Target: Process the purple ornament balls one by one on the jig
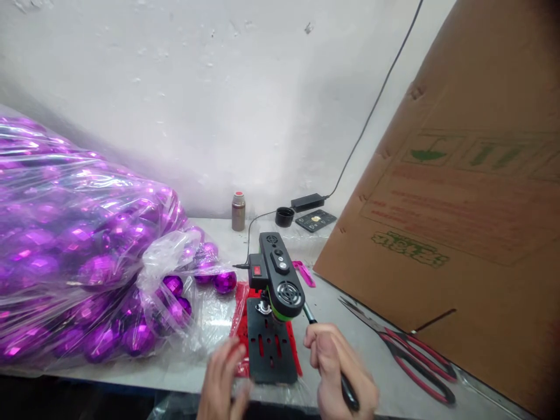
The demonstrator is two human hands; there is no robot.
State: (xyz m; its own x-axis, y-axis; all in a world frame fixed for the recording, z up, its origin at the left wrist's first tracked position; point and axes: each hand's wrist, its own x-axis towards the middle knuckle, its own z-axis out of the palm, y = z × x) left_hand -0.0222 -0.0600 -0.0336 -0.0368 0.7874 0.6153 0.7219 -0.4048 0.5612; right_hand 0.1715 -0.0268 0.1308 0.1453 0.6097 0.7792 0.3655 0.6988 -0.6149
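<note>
My right hand (343, 370) is wrapped round the black handle (349, 392) of a metal rod that runs up to the machine's right side. I cannot tell whether the rod is attached to it. The small black machine (280, 274) has a vented head, a red switch and a slotted base plate (272, 370). Left of that plate, my left hand (225, 379) is slightly blurred, its thumb and fingers apart, with nothing visible in it. Under the plate lies a red sheet (240, 306), partly covered by clear plastic.
A clear bag of shiny purple balls (87, 251) fills the left; a few loose balls (225, 282) lie beside it. Red-and-black scissors (405, 350) lie at right before a large cardboard box (437, 204). Behind are a bottle (238, 213), black cup (284, 217) and power adapter (307, 202).
</note>
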